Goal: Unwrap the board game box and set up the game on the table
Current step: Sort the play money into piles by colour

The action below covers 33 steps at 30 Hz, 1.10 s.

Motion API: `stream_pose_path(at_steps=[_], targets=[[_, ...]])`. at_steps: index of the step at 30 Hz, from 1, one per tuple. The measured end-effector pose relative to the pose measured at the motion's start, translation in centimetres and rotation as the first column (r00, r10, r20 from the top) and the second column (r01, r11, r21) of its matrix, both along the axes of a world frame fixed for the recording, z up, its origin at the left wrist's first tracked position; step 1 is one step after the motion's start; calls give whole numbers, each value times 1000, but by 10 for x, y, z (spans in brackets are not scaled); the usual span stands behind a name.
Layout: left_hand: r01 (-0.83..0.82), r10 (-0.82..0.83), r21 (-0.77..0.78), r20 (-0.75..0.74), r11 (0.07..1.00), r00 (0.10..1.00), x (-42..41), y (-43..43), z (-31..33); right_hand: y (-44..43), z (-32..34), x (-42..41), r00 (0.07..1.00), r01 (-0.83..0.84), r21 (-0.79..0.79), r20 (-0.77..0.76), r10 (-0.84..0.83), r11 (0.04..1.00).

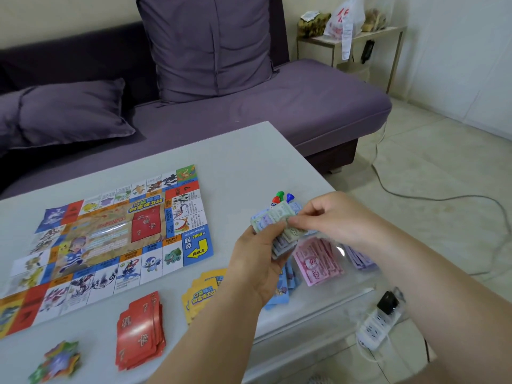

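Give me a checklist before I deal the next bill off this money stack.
1. Left hand grips the money stack: ok.
2. Right hand pinches only one bill: cannot tell.
3. Pink bills lie in their own pile: ok.
4. Purple bills fully in view: not ok, the right forearm covers part.
5. Board lies unfolded on the table: ok.

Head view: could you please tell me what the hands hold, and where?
The left hand grips a stack of play banknotes by its lower end; the right hand pinches the top note's edge.
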<state>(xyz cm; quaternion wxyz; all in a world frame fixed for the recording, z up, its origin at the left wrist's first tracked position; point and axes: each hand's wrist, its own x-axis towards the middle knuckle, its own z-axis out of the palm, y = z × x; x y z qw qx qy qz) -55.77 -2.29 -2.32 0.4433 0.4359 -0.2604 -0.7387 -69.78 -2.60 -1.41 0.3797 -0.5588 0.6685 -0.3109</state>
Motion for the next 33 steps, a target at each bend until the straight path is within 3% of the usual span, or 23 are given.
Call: stream_pose_path(at_steps=[2, 7, 10, 14, 16, 19, 22, 28, 33], targets=[[17, -17, 8, -31, 1000, 999, -3, 1, 0, 0, -1, -6, 1000, 9, 25, 28, -10, 1000], [-31, 31, 3, 54, 1000, 998, -8, 0, -4, -4, -5, -33, 988, 154, -9, 24, -153, 988], [-63, 61, 12, 105, 998, 993, -8, -1, -6, -10, -14, -47, 971, 223, -61, -68, -227, 973], [-43, 42, 0, 159, 999, 986, -8, -1, -7, -16, -23, -47, 863, 292, -134, -388, -322, 947], [-17, 20, -21, 185, 1000, 982, -9, 0, -6, -12, -14, -42, 925, 263, -167, -235, -298, 950], [37, -26, -53, 181, 998, 983, -13, 3, -4, 2, 1, -28, 997, 81, -8, -16, -81, 997], [68, -62, -49, 115, 996, 991, -20, 8, -2, 7, -1, -24, 997, -21, 19, -75, 22, 1000], [75, -68, 90, -80, 993, 994, -20, 12, 4, 24, 4, -60, 989, 118, -34, -82, -120, 992], [44, -41, 66, -43, 997, 998, -19, 16, -3, 36, -5, -71, 973, 140, 82, -195, -122, 987]])
